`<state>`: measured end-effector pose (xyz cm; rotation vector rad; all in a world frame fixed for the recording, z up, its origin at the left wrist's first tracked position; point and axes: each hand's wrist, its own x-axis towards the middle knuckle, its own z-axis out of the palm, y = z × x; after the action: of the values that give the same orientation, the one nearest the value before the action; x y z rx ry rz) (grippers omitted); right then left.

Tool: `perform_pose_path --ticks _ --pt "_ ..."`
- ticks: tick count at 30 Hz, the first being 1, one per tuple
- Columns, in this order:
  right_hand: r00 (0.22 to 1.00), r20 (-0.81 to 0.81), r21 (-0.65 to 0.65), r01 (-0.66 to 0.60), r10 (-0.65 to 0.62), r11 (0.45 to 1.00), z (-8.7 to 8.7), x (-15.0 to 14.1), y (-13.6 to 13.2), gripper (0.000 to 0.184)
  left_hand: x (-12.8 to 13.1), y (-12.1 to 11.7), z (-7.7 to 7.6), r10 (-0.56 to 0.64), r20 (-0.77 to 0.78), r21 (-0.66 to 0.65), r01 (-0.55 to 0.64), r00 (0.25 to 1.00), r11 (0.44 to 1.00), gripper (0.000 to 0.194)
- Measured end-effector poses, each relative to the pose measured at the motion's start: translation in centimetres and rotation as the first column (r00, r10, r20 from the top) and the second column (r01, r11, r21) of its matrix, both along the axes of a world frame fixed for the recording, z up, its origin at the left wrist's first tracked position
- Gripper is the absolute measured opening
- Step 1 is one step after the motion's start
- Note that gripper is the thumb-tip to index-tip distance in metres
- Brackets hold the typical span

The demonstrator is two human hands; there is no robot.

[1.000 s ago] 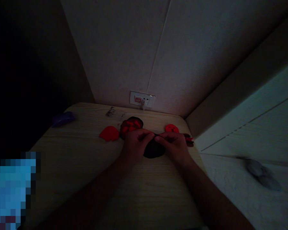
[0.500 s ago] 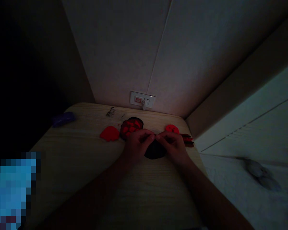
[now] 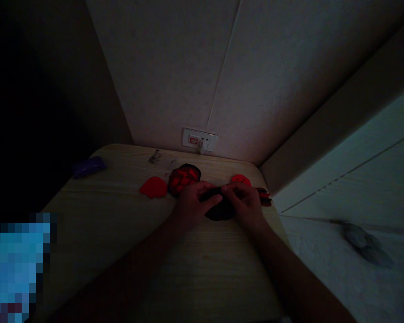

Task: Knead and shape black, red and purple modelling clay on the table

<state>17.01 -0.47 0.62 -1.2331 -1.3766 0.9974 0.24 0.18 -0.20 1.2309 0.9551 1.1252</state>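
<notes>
My left hand (image 3: pixel 191 201) and my right hand (image 3: pixel 245 202) are close together over the table, each pinching the far edge of a dark, flat, rounded piece that looks like black modelling clay (image 3: pixel 220 212). The fingers behind it are partly hidden. Just beyond my left hand lies a black disc covered with red patches (image 3: pixel 184 178). Left of that is a flat red piece (image 3: pixel 154 187) with an uneven lower edge. Behind my right hand sits a red round piece (image 3: pixel 240 180) with small dark marks, and a layered red and dark piece (image 3: pixel 265 196) shows beside my fingers.
The wooden table (image 3: pixel 202 273) meets a wall bearing a socket plate (image 3: pixel 199 139) with a plug in it. A purple packet-like thing (image 3: pixel 88 167) lies at the left edge. Dark smudges (image 3: pixel 154 156) mark the tabletop. A grey object (image 3: pixel 366 244) is at right, below.
My thumbs have moved slightly apart along the black piece, and the left thumb sits a little lower. More of the piece's far edge shows between the hands. The other pieces have not moved.
</notes>
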Motion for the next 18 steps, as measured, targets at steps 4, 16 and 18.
perform_pose_path --ticks 4,16,18 --pt "0.999 -0.002 -0.023 -0.05 0.05 0.998 0.23 -0.13 -0.02 0.027 -0.07 0.0 0.05 0.021 -0.037 0.035 -0.02 0.999 0.999 0.025" --pt "1.0 -0.004 0.005 -0.029 0.029 1.0 0.4 -0.2 -0.11 0.026 -0.05 -0.24 0.04 0.013 -0.044 -0.016 -0.014 0.999 1.0 0.038" --pt "0.999 0.006 0.011 -0.031 0.031 0.999 0.34 -0.2 -0.12 0.026 -0.13 -0.2 0.24 0.019 -0.04 -0.021 -0.02 0.999 1.0 0.038"
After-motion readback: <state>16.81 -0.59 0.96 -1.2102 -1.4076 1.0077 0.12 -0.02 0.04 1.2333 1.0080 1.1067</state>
